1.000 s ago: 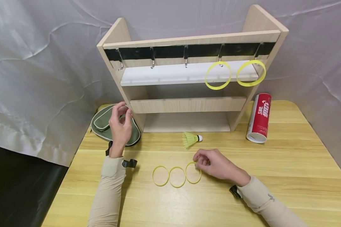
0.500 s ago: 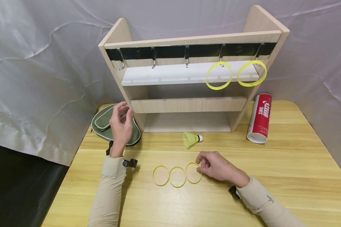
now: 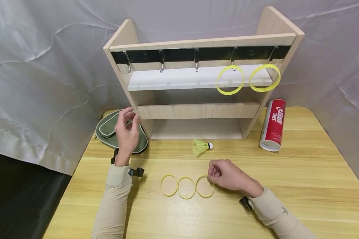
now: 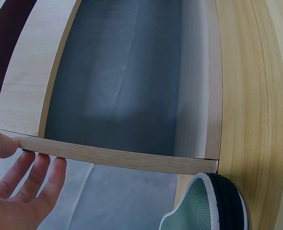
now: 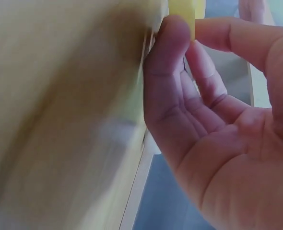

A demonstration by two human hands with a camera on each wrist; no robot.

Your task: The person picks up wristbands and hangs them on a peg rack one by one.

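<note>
Three thin yellow rings lie in a row on the table in the head view: a left ring (image 3: 161,188), a middle ring (image 3: 186,198) and a right ring (image 3: 205,197). My right hand (image 3: 228,176) pinches the right ring at its upper right rim; up close, the yellow band (image 5: 182,8) sits between thumb and finger. At the wooden shelf (image 3: 197,111), my left hand (image 3: 127,131) holds the left side panel (image 4: 112,155), thumb and fingertips meeting its edge. Two more yellow rings, one (image 3: 217,83) beside another (image 3: 278,81), hang from the rightmost hooks.
Three bare hooks, such as the middle hook (image 3: 196,64), line the shelf's black strip (image 3: 179,55). A yellow shuttlecock (image 3: 201,147) lies before the shelf. A red tube (image 3: 274,122) stands on the right, and a green pouch (image 3: 107,139) lies behind the left hand.
My right fingers have closed on the right ring, which has shifted slightly right and toward me. The left hand keeps its place at the shelf.
</note>
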